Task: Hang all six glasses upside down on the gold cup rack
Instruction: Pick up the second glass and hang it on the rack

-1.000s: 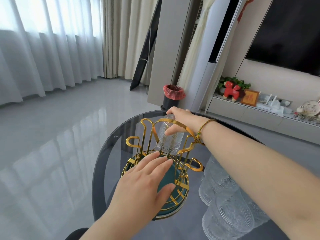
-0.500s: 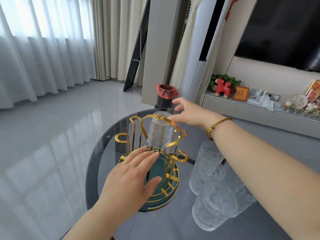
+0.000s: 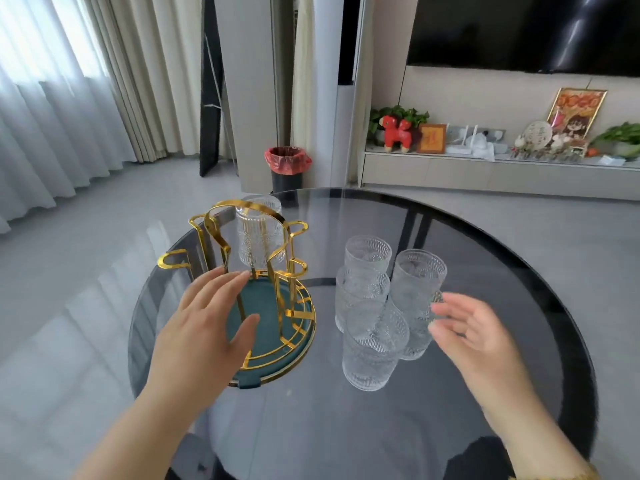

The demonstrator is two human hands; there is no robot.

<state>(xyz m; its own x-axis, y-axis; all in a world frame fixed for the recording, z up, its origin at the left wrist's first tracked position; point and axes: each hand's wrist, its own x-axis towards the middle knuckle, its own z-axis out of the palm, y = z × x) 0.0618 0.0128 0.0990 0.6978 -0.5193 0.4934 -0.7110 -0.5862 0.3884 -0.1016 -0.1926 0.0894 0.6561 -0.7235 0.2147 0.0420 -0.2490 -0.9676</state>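
Observation:
The gold cup rack (image 3: 292, 233) stands on a teal round base (image 3: 270, 327) at the left of the dark glass table. One embossed clear glass (image 3: 259, 237) hangs upside down on its far side. Several more clear glasses stand upright in a cluster to the right; the nearest (image 3: 372, 355) is in front, a tall one (image 3: 417, 289) at the right, another (image 3: 367, 252) behind. My left hand (image 3: 211, 327) rests open on the near side of the rack. My right hand (image 3: 474, 334) is open, fingers spread, just right of the tall glass, a fingertip's width from it.
The round table's rim (image 3: 568, 323) curves close on the right and left. Beyond it are a black bin with a red liner (image 3: 287, 168), a low TV shelf (image 3: 485, 168) with ornaments, and curtains at the left.
My right hand let go of the glass now hanging on the rack, then drew back and down to the cluster of upright glasses. The view swung right. My left hand stays on the rack.

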